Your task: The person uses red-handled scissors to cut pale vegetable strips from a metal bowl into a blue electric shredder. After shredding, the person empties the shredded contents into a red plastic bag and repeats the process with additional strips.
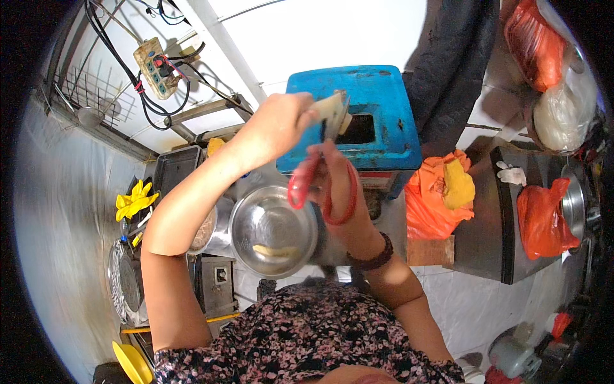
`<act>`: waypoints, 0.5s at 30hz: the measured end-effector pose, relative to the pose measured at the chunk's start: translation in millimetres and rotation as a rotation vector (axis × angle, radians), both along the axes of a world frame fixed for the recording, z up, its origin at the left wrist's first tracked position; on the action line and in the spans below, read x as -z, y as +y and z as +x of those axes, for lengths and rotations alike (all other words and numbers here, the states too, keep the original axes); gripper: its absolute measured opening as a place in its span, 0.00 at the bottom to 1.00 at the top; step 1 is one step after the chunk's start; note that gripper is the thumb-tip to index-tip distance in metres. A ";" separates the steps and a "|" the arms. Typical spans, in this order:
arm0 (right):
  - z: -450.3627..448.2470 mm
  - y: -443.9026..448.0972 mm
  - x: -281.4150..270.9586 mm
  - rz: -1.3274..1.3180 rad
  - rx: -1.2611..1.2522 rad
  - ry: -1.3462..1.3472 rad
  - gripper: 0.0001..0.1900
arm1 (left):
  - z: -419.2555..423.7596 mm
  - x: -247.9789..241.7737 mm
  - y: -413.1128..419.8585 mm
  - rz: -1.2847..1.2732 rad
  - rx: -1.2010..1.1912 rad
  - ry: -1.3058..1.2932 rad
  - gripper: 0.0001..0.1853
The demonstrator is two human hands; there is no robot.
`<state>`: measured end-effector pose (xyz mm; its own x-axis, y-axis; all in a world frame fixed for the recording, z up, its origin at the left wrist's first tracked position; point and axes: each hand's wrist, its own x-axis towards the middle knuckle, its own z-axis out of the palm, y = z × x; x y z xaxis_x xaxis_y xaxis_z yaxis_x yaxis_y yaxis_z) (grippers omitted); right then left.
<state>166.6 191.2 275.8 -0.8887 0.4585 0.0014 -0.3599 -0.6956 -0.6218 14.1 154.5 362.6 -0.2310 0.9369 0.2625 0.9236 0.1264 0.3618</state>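
My left hand (286,126) is raised over the left edge of a blue plastic container (388,101), gripping a pale, flat piece of food (329,107) whose exact kind I cannot tell. My right hand (331,177) holds red-handled scissors (354,197), blurred, with their blades against the pale piece above the dark opening of the container's top. Below and to the left of the scissors, a round metal bowl (273,221) has one pale yellow, elongated piece (276,251) in its bottom.
An orange plastic bag (427,206) with a yellow cloth (459,184) stands right of the blue container. Farther right, a red plastic bag (542,221) lies on a dark-edged counter. A power strip (154,68) hangs at upper left, above a dark tray (177,173) and yellow gloves (135,200).
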 end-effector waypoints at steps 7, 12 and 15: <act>-3.1 2.1 5.0 -0.098 0.068 -0.074 0.17 | -2.0 -6.2 0.1 -0.120 -0.028 -0.106 0.13; 8.5 -7.0 12.7 0.053 0.038 -0.213 0.16 | -16.5 -9.3 2.4 -0.237 -0.129 -0.682 0.13; 5.3 -9.6 25.3 0.201 0.025 -0.215 0.17 | -13.6 -11.2 0.4 -0.256 -0.100 -0.821 0.12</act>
<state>171.9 181.5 250.5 -0.8670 0.4896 -0.0928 -0.2199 -0.5431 -0.8104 0.6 154.9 373.8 -0.3395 0.9095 -0.2399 0.3627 0.3619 0.8587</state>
